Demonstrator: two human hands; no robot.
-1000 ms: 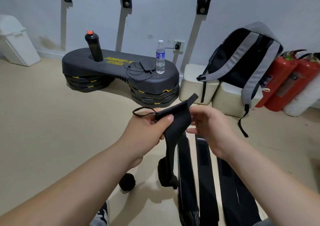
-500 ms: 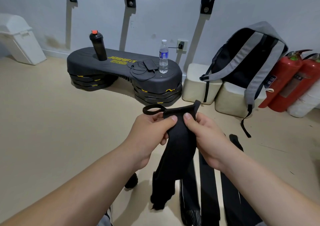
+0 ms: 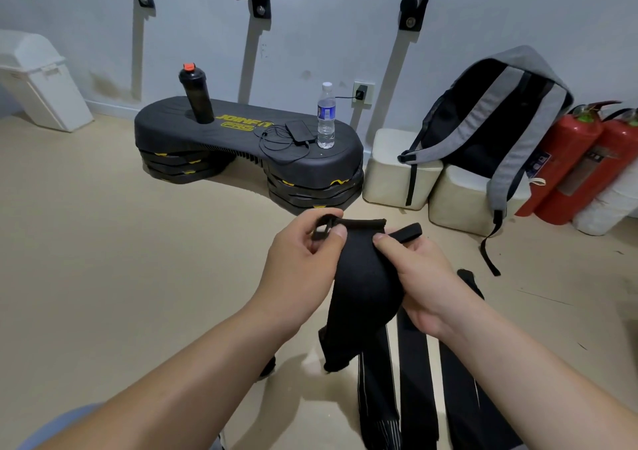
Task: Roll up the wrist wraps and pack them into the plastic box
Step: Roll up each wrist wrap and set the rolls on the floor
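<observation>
Pinching the top edge of a black wrist wrap (image 3: 359, 287) right by its thumb loop (image 3: 322, 230), the left hand (image 3: 303, 263) is curling thumb and forefinger round the fabric. The right hand (image 3: 424, 284) is gripping the same wrap just beside it, with the thumb pressing on the front, the fingers curling behind and a strap end poking out over the knuckles. The wrap is hanging in the air between both hands, bowing and drooping to a limp tail below, so it is reading as light, soft and floppy, not slippery and not fragile. Best hold is probably at the loop end, pinching both edges flat so that the roll is starting tight and square; a loose grip is likely letting it skew or unwind. Other wraps (image 3: 414, 380) are lying flat on the floor under the hands, side by side, waiting unrolled. The plastic box is not showing anywhere I can make out. Farther out, a step platform (image 3: 241, 138) is carrying a black shaker bottle (image 3: 195, 95) and a water bottle (image 3: 326, 118), and a backpack (image 3: 500, 114) is leaning against the wall beside fire extinguishers (image 3: 566, 159).
</observation>
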